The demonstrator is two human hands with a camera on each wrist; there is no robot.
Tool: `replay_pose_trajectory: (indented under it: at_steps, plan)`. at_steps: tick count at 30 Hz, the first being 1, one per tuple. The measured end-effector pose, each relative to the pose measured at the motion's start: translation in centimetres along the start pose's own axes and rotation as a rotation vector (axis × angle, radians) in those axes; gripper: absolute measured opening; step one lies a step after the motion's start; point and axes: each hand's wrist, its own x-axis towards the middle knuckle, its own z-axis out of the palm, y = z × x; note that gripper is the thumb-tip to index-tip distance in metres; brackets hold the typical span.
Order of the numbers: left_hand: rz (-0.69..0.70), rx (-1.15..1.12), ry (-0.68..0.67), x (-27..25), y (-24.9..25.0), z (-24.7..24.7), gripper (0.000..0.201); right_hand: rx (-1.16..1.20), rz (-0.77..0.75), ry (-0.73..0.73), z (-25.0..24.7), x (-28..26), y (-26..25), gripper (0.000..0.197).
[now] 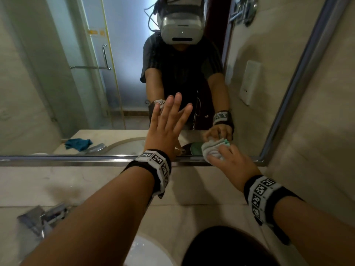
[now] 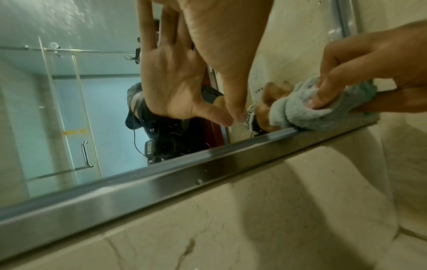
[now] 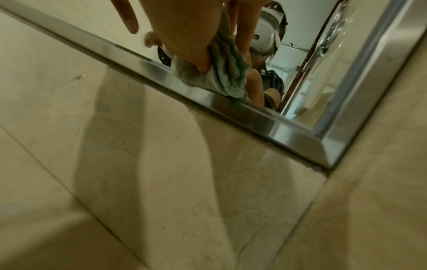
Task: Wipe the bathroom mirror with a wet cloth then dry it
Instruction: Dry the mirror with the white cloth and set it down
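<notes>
My left hand [image 1: 165, 129] lies flat against the mirror [image 1: 80, 77], fingers straight and spread, grasping nothing; in the left wrist view the thumb tip meets its own reflection on the glass. My right hand [image 1: 233, 165] grips a bunched pale cloth [image 1: 214, 148] with a green edge, fingers curled over it, and presses it to the glass at the lower right corner. The cloth sits right on the metal frame [image 2: 208, 169] along the bottom edge, and in the right wrist view it touches both the glass and that strip. The two hands are near each other, left higher up the glass, right low beside it. Below the frame runs beige marble tile down to the tabletop [image 1: 192, 217]. A chrome tap [image 1: 41, 217] stands at the lower left, blurred. In the reflection a blue rag [image 1: 77, 144] lies on the tabletop, and a glass shower door [image 1: 99, 60] with a handle stands behind me.
</notes>
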Motion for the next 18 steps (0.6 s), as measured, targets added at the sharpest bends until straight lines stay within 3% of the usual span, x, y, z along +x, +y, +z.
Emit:
replay_pose_trajectory:
  at_steps: [3,8,13,18]
  plan:
    - [0.008,0.047,0.024,0.2,-1.5,-1.5,0.130,0.029,0.005,-0.032,-1.7,0.0,1.9,0.077]
    - [-0.018,0.048,0.079,5.1,-2.8,-6.6,0.130,-0.023,0.060,-0.031,-7.0,2.1,3.9,0.080]
    - [-0.036,-0.061,0.167,10.5,-2.9,-12.6,0.130,-0.014,0.141,0.033,-12.3,4.4,5.6,0.067]
    - [-0.034,-0.038,0.250,15.6,-3.8,-17.7,0.130,0.135,0.340,0.022,-17.6,7.1,7.5,0.044]
